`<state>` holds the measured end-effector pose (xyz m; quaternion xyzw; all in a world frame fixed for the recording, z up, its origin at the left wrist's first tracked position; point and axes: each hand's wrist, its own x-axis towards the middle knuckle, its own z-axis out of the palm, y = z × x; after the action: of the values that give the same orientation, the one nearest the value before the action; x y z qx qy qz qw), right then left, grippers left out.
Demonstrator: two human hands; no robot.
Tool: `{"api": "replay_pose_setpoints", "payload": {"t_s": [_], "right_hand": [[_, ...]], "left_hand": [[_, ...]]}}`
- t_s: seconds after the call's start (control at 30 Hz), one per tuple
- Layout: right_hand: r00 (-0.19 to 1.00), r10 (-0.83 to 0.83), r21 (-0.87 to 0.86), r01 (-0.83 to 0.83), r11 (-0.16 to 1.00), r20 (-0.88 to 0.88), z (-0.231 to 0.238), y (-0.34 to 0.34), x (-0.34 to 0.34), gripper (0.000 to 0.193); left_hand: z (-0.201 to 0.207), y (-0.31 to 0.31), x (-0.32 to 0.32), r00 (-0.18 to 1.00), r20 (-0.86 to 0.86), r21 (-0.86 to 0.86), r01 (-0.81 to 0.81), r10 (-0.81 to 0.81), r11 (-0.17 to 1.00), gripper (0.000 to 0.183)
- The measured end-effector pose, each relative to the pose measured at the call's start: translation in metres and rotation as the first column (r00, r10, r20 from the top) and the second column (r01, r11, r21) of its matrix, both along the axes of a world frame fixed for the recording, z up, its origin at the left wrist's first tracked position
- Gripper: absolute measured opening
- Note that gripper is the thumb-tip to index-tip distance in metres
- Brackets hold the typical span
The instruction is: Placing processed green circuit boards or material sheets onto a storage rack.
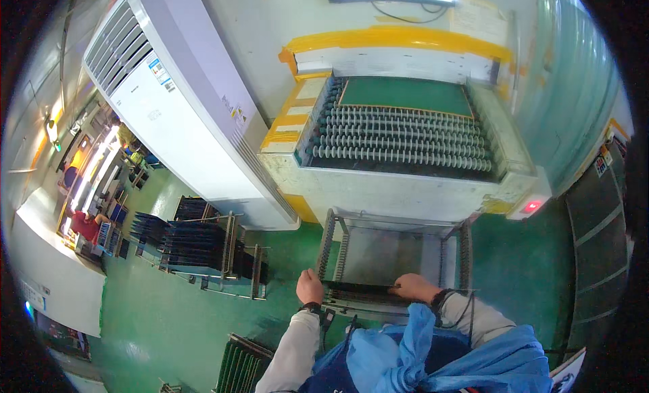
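Note:
A thin dark panel (358,287), seen nearly edge-on, spans the near end of a slotted metal rack (329,248). My left hand (309,287) is closed at the panel's left end, beside the rack's side rail. My right hand (414,287) grips the panel towards its right end, fingers over the top edge. How far down the panel reaches into the rack is hidden. Beyond the rack, a green flat panel (405,95) lies at the far end of a roller conveyor (402,139).
A tall white air conditioner (182,116) stands left of the conveyor. Left on the green floor are a rack of dark panels (196,244) and, nearer, a rack of green panels (240,366). A red light (532,206) glows at the conveyor's right corner. People sit far left.

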<state>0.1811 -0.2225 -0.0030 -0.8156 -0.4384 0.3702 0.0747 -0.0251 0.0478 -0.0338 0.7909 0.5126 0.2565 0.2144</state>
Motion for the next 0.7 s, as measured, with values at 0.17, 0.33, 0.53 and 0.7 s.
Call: {"api": "replay_pose_setpoints", "payload": {"t_s": [0.17,0.33,0.53,0.7], "right_hand": [[1.0,-0.01,-0.018,0.009,1.0,-0.023,-0.0016,0.001,0.0006,0.053],[1.0,-0.012,0.012,0.012,1.0,-0.009,-0.0006,0.0006,-0.0003,0.052],[1.0,-0.002,0.029,0.002,1.0,-0.007,-0.0004,-0.0016,0.0002,0.052],[1.0,-0.004,0.036,0.004,0.999,-0.004,-0.0006,-0.0006,-0.0009,0.052]], "left_hand": [[-0.0039,0.0023,-0.0009,0.999,-0.042,-0.002,0.013,-0.013,1.0,0.038],[-0.0054,0.0024,-0.002,0.999,-0.048,-0.001,0.011,-0.011,1.0,0.038],[-0.0058,0.0026,-0.0015,0.999,-0.031,0.018,0.023,-0.022,1.0,0.038],[-0.0082,0.0034,-0.0026,1.0,-0.025,0.038,0.02,-0.019,0.999,0.037]]}}
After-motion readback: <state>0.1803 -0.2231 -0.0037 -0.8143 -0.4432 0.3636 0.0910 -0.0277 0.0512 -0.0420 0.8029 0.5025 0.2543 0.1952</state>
